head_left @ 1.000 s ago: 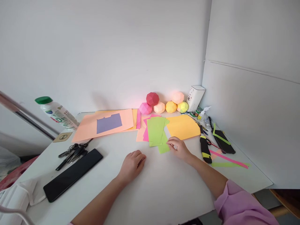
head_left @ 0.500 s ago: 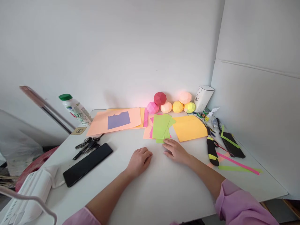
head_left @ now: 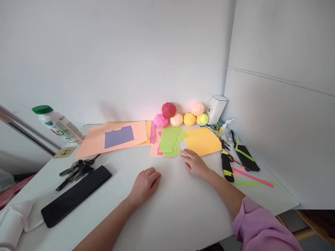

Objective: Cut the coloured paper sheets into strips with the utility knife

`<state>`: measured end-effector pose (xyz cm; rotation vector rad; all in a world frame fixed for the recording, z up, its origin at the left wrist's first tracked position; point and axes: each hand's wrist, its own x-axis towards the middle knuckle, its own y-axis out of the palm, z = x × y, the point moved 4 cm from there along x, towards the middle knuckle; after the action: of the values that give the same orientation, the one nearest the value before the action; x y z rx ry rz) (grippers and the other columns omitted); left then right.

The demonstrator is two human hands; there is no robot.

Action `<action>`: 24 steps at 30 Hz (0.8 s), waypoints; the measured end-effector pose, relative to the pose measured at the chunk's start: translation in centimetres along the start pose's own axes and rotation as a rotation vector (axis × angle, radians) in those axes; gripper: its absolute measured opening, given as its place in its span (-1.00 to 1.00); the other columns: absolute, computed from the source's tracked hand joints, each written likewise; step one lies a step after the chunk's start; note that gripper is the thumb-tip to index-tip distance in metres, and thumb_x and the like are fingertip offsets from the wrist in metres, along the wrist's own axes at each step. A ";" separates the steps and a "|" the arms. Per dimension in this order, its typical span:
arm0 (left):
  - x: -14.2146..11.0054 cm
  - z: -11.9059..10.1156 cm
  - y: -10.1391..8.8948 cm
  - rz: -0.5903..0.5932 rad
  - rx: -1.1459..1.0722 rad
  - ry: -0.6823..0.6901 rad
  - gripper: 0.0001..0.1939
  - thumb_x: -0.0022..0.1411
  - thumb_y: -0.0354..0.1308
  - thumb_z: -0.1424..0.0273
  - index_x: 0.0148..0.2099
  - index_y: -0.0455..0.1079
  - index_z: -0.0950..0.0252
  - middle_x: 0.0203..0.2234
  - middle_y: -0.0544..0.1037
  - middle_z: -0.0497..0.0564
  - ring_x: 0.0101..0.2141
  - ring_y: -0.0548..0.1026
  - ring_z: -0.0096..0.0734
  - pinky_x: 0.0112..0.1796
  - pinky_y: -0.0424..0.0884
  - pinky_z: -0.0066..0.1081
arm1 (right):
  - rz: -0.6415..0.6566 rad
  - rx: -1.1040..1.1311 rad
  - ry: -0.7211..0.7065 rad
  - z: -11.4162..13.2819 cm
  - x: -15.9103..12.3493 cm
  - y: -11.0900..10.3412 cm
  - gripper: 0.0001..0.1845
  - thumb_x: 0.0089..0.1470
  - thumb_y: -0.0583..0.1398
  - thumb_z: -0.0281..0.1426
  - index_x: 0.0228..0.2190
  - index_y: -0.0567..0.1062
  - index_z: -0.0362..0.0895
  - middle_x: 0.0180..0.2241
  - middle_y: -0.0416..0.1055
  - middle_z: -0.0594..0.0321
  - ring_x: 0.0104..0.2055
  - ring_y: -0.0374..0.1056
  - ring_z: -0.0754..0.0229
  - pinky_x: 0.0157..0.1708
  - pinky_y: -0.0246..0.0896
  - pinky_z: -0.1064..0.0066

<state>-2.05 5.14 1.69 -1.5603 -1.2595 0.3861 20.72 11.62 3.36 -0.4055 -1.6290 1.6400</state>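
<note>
My right hand [head_left: 195,163] lies flat on the white table [head_left: 172,209], fingers stretched out, its fingertips at the near right corner of a stack of green paper pieces [head_left: 169,141]. Pink and peach sheets [head_left: 155,150] show under the green stack. My left hand [head_left: 145,184] rests on the table a little nearer to me, fingers loosely curled, holding nothing. An orange sheet [head_left: 201,141] lies just right of the green pieces.
Several folded paper balls [head_left: 180,115] line the back wall beside a white box [head_left: 216,108]. A peach sheet with a purple piece [head_left: 115,137], a bottle [head_left: 59,124], keys [head_left: 75,169] and a black case [head_left: 74,195] lie left. A black-yellow cutter [head_left: 226,166], phone [head_left: 247,157] and paper strips [head_left: 252,177] lie right.
My right hand has slid the loose green piece back against the stack and now lies flat beside it. My left hand has stayed put. The camera view swung right, then back.
</note>
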 end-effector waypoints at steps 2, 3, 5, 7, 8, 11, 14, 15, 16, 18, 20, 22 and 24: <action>0.0 0.0 -0.1 0.000 -0.011 -0.004 -0.72 0.28 -0.15 0.39 -0.28 0.41 0.23 -0.40 0.47 0.04 -0.40 0.45 -0.33 -0.32 0.35 -0.30 | 0.060 -0.136 0.095 -1.8 -0.8 -1.0 -0.45 -0.02 0.06 -0.61 0.06 0.37 -0.26 0.17 0.20 -0.08 0.26 0.01 -0.06 0.19 0.01 0.03; 0.0 -0.1 -0.1 0.001 -0.016 -0.005 -0.72 0.28 -0.14 0.39 -0.28 0.41 0.23 -0.40 0.47 0.04 -0.39 0.45 -0.32 -0.32 0.35 -0.30 | 0.094 -0.197 0.151 -2.7 -1.2 -1.6 -0.42 -0.05 0.05 -0.65 0.07 0.36 -0.28 0.19 0.17 -0.11 0.28 -0.03 -0.09 0.19 0.00 0.02; 0.0 -0.1 -0.1 0.006 -0.024 -0.008 -0.72 0.28 -0.14 0.39 -0.27 0.41 0.23 -0.40 0.47 0.03 -0.39 0.45 -0.32 -0.33 0.34 -0.30 | 0.137 -0.273 0.248 -4.4 -1.9 -2.4 -0.42 -0.05 0.02 -0.70 0.06 0.37 -0.31 0.18 0.17 -0.15 0.30 -0.08 -0.10 0.19 -0.02 0.03; -0.1 0.0 0.0 0.012 -0.026 -0.007 -0.73 0.28 -0.14 0.40 -0.27 0.40 0.23 -0.40 0.47 0.03 -0.40 0.44 -0.32 -0.33 0.34 -0.30 | 0.136 -0.285 0.300 -5.5 -2.2 -2.7 -0.44 -0.01 -0.02 -0.72 0.04 0.39 -0.32 0.16 0.21 -0.14 0.30 -0.07 -0.08 0.18 -0.04 0.06; -0.1 0.0 0.0 0.013 -0.025 -0.006 -0.73 0.28 -0.14 0.40 -0.26 0.40 0.23 -0.39 0.47 0.03 -0.39 0.44 -0.33 -0.33 0.34 -0.30 | 0.125 -0.276 0.313 -5.8 -2.2 -2.6 -0.46 0.01 -0.02 -0.72 0.02 0.40 -0.31 0.14 0.25 -0.13 0.29 -0.05 -0.07 0.18 -0.04 0.08; -0.2 0.0 0.1 0.018 -0.018 0.000 -0.74 0.29 -0.14 0.40 -0.25 0.39 0.23 -0.38 0.47 0.03 -0.39 0.44 -0.33 -0.32 0.34 -0.30 | 0.070 -0.232 0.354 -6.6 -1.9 -2.0 -0.54 0.03 0.02 -0.67 -0.05 0.47 -0.26 0.03 0.39 -0.05 0.21 0.12 0.00 0.14 0.05 0.18; -0.2 0.1 0.1 0.025 -0.003 0.005 -0.74 0.30 -0.14 0.40 -0.24 0.38 0.23 -0.38 0.46 0.03 -0.38 0.44 -0.33 -0.32 0.35 -0.30 | -0.074 -0.191 0.465 -7.5 -1.8 -2.1 -0.60 0.05 0.05 -0.61 -0.11 0.51 -0.21 -0.06 0.48 0.01 0.06 0.32 0.05 0.05 0.19 0.26; -0.2 0.1 0.0 0.025 0.002 0.005 -0.74 0.30 -0.14 0.39 -0.24 0.38 0.23 -0.38 0.47 0.03 -0.38 0.44 -0.34 -0.32 0.35 -0.29 | -0.147 -0.182 0.519 -7.9 -1.9 -2.4 -0.61 0.07 0.04 -0.59 -0.10 0.51 -0.21 -0.08 0.49 0.01 0.01 0.37 0.05 0.01 0.23 0.26; -0.2 0.1 0.0 0.021 0.006 0.004 -0.74 0.30 -0.14 0.39 -0.24 0.38 0.23 -0.38 0.47 0.03 -0.39 0.44 -0.34 -0.32 0.36 -0.28 | -0.229 -0.173 0.575 -8.2 -2.1 -2.8 -0.61 0.10 0.01 -0.56 -0.09 0.50 -0.21 -0.09 0.50 0.01 -0.04 0.41 0.05 -0.03 0.26 0.25; -0.2 0.2 -0.1 0.012 0.008 0.003 -0.74 0.30 -0.14 0.39 -0.25 0.38 0.23 -0.38 0.47 0.03 -0.39 0.44 -0.34 -0.32 0.37 -0.28 | -0.394 -0.152 0.666 -8.7 -2.5 -3.8 -0.58 0.17 -0.06 -0.51 -0.05 0.47 -0.22 -0.11 0.51 -0.01 -0.11 0.45 0.04 -0.10 0.32 0.23; -0.3 0.1 0.1 0.010 -0.003 0.006 -0.76 0.29 -0.12 0.38 -0.25 0.39 0.22 -0.39 0.47 0.02 -0.40 0.45 -0.34 -0.33 0.38 -0.28 | -0.527 -0.132 0.708 -8.4 -2.8 -5.0 -0.53 0.23 -0.14 -0.46 -0.01 0.44 -0.21 -0.09 0.50 0.00 -0.10 0.45 0.06 -0.13 0.35 0.25; -0.3 -0.1 0.3 0.003 -0.018 0.008 -0.77 0.28 -0.10 0.38 -0.26 0.39 0.20 -0.38 0.46 0.02 -0.38 0.46 -0.32 -0.31 0.40 -0.28 | -0.639 -0.070 0.653 -7.2 -2.9 -6.2 -0.53 0.25 -0.16 -0.43 0.00 0.43 -0.20 -0.05 0.48 0.03 -0.05 0.43 0.10 -0.11 0.35 0.29; -0.4 0.0 0.0 -0.090 -0.007 -0.049 -0.80 0.26 -0.06 0.36 -0.25 0.40 0.19 -0.27 0.46 0.07 -0.24 0.46 -0.23 -0.20 0.39 -0.18 | -0.710 0.096 0.442 -5.1 -2.6 -7.3 -0.57 0.25 -0.11 -0.42 -0.01 0.45 -0.15 -0.03 0.47 0.08 0.02 0.38 0.13 -0.02 0.31 0.26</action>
<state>-2.16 4.83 1.55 -1.5024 -1.3649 0.3645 28.13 12.51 8.83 -0.0992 -1.1625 0.9956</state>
